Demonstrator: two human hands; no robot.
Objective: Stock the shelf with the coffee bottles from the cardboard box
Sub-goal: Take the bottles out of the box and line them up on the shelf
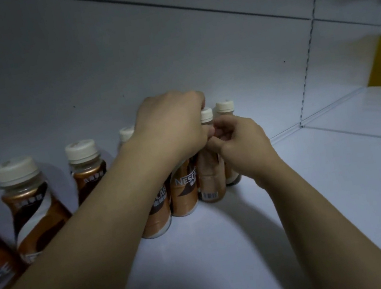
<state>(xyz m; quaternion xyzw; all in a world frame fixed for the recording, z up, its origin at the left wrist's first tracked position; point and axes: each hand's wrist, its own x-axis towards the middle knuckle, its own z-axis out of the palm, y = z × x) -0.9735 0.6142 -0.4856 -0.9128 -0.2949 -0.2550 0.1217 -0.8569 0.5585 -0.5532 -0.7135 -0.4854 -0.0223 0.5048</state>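
"NESCAFE" on coffee bottles

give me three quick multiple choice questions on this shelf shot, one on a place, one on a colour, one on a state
1. Where on the shelf does the barcode bottle stand?
A. at the far left end of the row
B. just right of the NESCAFE bottle
C. alone at the far right end

2. What colour are the bottle caps?
A. red
B. black
C. cream white

3. What is the right hand doing?
A. its fingers pinch the barcode bottle's neck
B. it lies flat on the shelf
C. it hangs idle below the shelf

Answers:
1 B, the barcode faces the camera right beside the NESCAFE label.
2 C, every cap in view is cream white.
3 A, the fingers curl in at that bottle's neck, under its cap.
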